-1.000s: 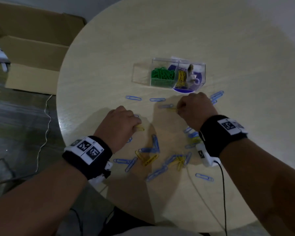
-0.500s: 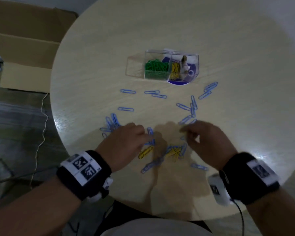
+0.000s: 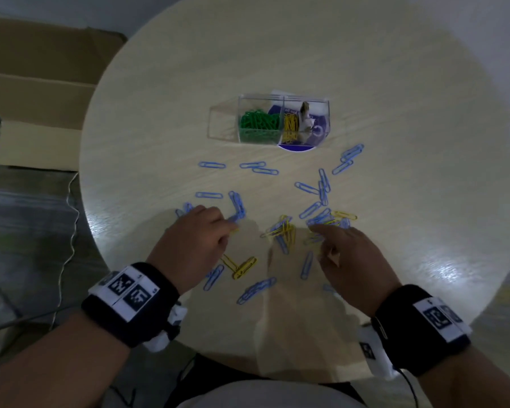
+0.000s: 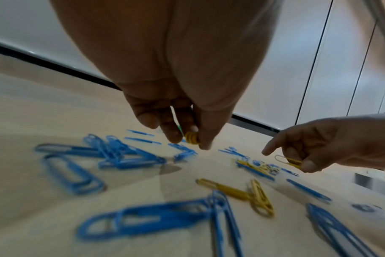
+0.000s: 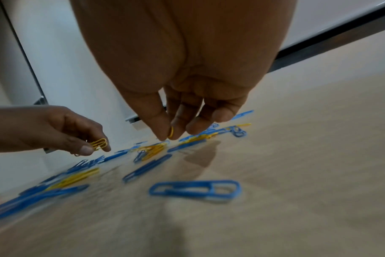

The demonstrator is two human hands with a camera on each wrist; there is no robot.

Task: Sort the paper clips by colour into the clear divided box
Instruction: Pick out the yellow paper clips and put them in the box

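The clear divided box [image 3: 283, 98] stands mid-table with green clips [image 3: 258, 120] in its left cell and yellow clips [image 3: 290, 125] in the middle cell. Blue clips [image 3: 265, 171] and yellow clips [image 3: 284, 228] lie scattered in front of it. My left hand [image 3: 199, 240] hovers low over the left of the scatter and pinches a bunch of yellow clips [image 4: 191, 138] between thumb and fingers. My right hand [image 3: 348, 257] pinches one yellow clip [image 5: 171, 132], seen also from the left wrist as a yellow clip [image 4: 288, 160], with its index finger stretched toward the mixed pile.
The round wooden table [image 3: 395, 142] ends close to my body. A flattened cardboard box [image 3: 39, 92] lies on the floor at the left, with a thin cable [image 3: 68, 231] beside it. A blue disc [image 3: 298, 147] sits under the box's right end.
Both hands drew back from near the box to the clip pile at the near edge. Each now pinches yellow clips lifted off the table.
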